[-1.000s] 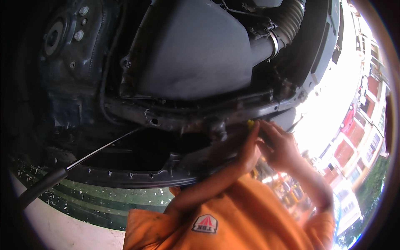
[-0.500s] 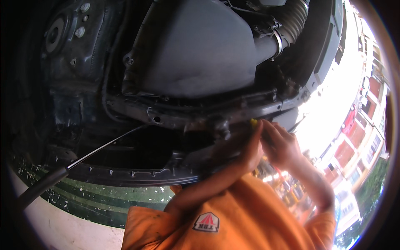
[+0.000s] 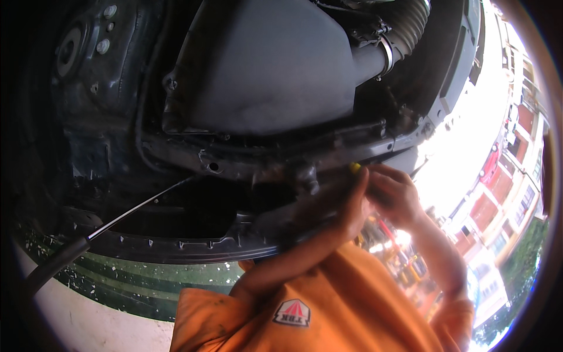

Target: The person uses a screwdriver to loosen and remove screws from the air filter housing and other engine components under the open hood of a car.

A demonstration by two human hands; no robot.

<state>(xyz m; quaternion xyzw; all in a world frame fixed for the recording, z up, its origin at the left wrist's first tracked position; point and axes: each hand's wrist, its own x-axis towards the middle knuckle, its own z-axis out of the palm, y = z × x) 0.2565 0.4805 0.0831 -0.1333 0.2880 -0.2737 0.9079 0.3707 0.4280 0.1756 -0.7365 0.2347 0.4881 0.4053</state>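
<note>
Both my hands are close together at the front edge of a car's engine bay, by the dark metal crossbar. My left hand has its fingers closed, and a small yellow piece pokes out at their tips. What this piece is cannot be made out. My right hand is bent over beside it, touching the left, with curled fingers; whatever lies inside is hidden. A rounded dark fitting sits on the bar left of the hands.
A big grey plastic housing fills the bay, joined to a ribbed hose. At the left, a gas strut slants up to the crossbar. The dark front trim curves above a green floor strip.
The engine bay has shifted slightly left and up in view. My hands stay together around the yellow piece, with the right hand's fingers slightly changed in bend.
</note>
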